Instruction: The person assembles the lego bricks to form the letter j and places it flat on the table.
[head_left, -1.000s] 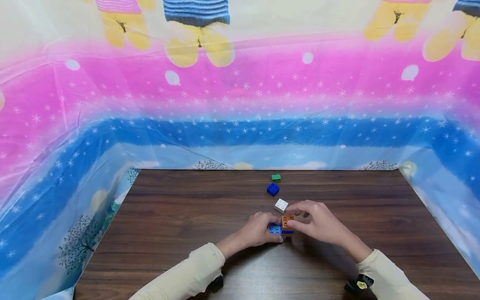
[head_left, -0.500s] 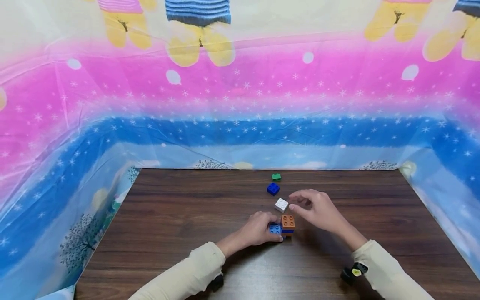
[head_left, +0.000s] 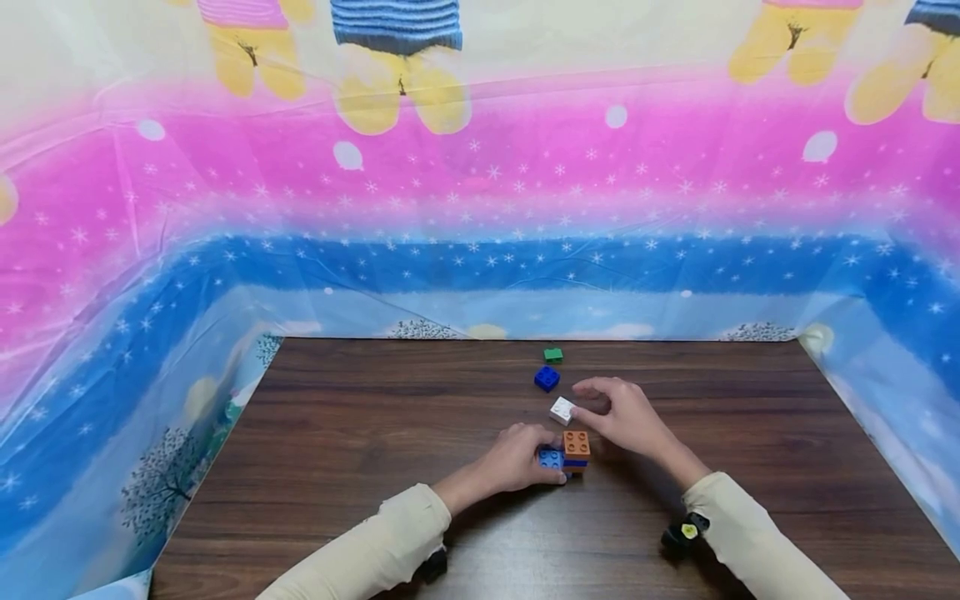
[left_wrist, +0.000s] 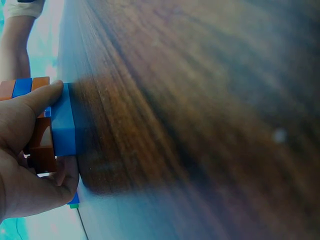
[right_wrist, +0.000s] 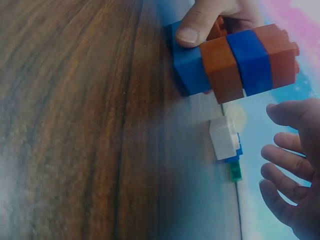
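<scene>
My left hand (head_left: 516,458) grips the low light-blue brick (left_wrist: 64,122) of a small stack of toy building bricks, thumb on the near side and fingers on the far side. On its right end an orange brick (right_wrist: 221,70), a dark blue brick (right_wrist: 253,61) and a top orange brick (head_left: 576,442) are piled up. Another orange brick (left_wrist: 43,145) shows within the left hand's grasp. My right hand (head_left: 626,417) hovers beside a loose white brick (head_left: 562,410), thumb and fingers spread. In the right wrist view a gap separates that hand from the white brick.
Beyond the white brick, a dark blue brick (head_left: 547,378) and a small green brick (head_left: 552,356) lie in a rough line toward the back edge. The brown wooden table (head_left: 360,400) is bordered by a printed cloth (head_left: 480,267) at the back and sides.
My right hand has let go of the top orange brick and moved away and forward to the white brick. The left hand keeps its grip on the stack.
</scene>
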